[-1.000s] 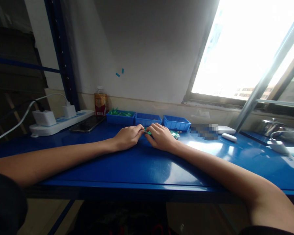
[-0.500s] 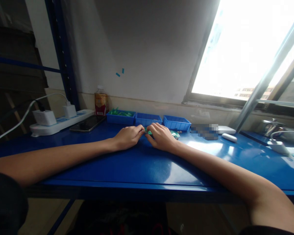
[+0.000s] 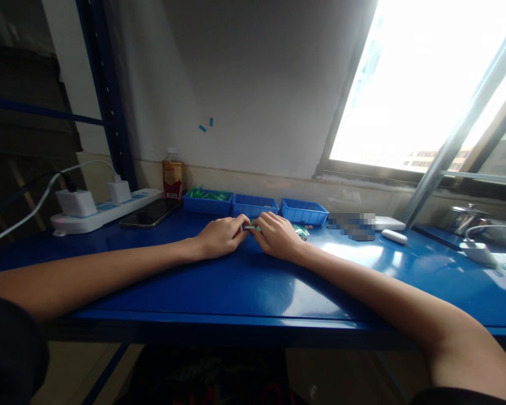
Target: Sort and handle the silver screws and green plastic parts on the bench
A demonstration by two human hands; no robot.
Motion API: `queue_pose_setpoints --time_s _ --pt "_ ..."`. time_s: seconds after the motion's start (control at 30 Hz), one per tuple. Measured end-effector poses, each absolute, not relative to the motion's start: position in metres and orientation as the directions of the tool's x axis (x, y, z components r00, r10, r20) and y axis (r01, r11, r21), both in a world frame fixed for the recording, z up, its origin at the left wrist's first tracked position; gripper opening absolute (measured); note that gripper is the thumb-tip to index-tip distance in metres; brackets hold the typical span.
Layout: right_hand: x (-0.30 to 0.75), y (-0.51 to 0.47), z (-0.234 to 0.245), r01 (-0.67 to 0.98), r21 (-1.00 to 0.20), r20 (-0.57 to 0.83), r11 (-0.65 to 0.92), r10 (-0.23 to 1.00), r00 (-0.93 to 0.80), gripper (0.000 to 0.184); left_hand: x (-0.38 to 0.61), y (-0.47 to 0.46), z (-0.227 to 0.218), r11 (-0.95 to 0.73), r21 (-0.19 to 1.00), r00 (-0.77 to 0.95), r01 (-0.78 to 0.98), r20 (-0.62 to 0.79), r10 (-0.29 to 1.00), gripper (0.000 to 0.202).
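Over the blue tabletop (image 3: 236, 287), my left hand (image 3: 221, 236) and my right hand (image 3: 276, 236) almost meet. Between their fingertips is a small flat grey piece (image 3: 248, 228), pinched at its left end by my left hand. My right hand closes on its other end, where a bit of green shows. What exactly the piece is cannot be made out. Behind and right of my right hand lie small green and pale pieces (image 3: 301, 232), partly covered by the hand.
Three blue bins stand along the wall: one with green pieces (image 3: 208, 196), a middle bin (image 3: 256, 203) and a right bin (image 3: 304, 212). A power strip (image 3: 105, 212), a phone (image 3: 150, 212) and a bottle (image 3: 174, 177) are left. A white case (image 3: 394, 237) lies right.
My fingertips have drawn slightly apart, so more of the grey piece shows between them. The arms and the things on the table stay where they were.
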State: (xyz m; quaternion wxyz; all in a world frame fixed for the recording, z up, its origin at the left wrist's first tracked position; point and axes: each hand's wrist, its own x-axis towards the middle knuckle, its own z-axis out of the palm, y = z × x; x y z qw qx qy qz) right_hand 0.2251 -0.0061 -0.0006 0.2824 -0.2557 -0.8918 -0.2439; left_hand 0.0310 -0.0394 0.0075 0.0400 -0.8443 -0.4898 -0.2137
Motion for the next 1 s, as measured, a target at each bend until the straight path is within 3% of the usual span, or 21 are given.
queue_pose_setpoints --time_s 0.33,0.7,1.0 --pt "0.2261 -0.0063 0.0005 0.559 0.246 0.61 0.792 0.321 -0.724 0.018 0.0298 -0.0363 0.0062 -0.497 0.131 0.416 0.858 0.389 0.822 0.033" --pt "0.2241 -0.0049 -0.0005 0.598 0.289 0.628 0.748 0.323 -0.708 0.025 0.0281 -0.035 0.003 -0.562 0.176 0.429 0.808 0.478 0.767 0.025" --pt "0.2259 -0.0054 0.0004 0.568 0.293 0.611 0.769 0.306 -0.73 0.023 0.0298 -0.0365 0.0049 -0.541 0.17 0.423 0.824 0.451 0.786 0.031"
